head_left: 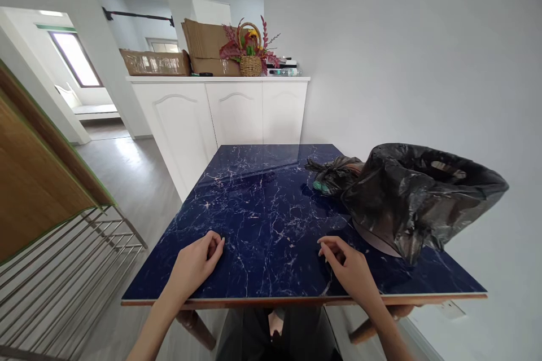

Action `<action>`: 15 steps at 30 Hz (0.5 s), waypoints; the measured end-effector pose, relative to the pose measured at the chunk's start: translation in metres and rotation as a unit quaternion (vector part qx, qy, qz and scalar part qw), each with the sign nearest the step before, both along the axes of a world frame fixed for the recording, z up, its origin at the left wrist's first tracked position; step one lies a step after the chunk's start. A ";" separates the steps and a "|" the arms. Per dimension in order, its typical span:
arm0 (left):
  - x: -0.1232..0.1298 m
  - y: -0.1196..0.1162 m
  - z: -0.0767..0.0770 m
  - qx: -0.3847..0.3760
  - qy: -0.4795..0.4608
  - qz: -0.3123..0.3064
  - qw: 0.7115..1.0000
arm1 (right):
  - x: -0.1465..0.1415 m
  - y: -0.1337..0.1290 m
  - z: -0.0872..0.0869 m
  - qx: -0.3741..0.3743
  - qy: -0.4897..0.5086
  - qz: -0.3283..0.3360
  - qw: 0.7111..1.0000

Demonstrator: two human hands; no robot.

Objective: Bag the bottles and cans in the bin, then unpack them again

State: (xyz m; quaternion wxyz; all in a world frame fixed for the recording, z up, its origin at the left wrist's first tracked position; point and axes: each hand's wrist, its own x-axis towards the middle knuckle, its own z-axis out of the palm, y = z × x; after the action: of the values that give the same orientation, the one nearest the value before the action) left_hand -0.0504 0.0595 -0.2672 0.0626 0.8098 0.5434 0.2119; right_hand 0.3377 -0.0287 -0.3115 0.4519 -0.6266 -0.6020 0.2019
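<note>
My left hand (198, 262) rests on its side on the blue marble-patterned table (254, 225), near the front left edge. Its fingers are loosely curled in and its thumb lies against them, with nothing visible inside. Opposite it, my right hand (348, 266) lies on the front right part of the tabletop, curled the same way and holding nothing I can see. Beyond the right hand stands a large black plastic bag (415, 197), its mouth gaping upward. A smaller knotted black bag (339, 174) sits just left of it, with a bit of green showing underneath.
Behind the table, a white cabinet (241, 107) carries cardboard boxes (156, 63), a wicker basket of flowers (250, 65) and a clear bottle (288, 72). A metal rack (71, 276) stands at the left, below a wooden panel (38, 163). A white wall (402, 67) borders the right side.
</note>
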 end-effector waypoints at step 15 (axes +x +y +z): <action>-0.002 0.005 -0.002 0.006 -0.005 0.011 1.000 | -0.001 0.001 -0.003 0.002 0.003 -0.006 1.000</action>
State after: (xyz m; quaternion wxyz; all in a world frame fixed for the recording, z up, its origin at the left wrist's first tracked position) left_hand -0.0525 0.0641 -0.2691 0.0584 0.8031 0.5508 0.2196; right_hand 0.3366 -0.0282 -0.3141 0.4565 -0.6286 -0.5970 0.2000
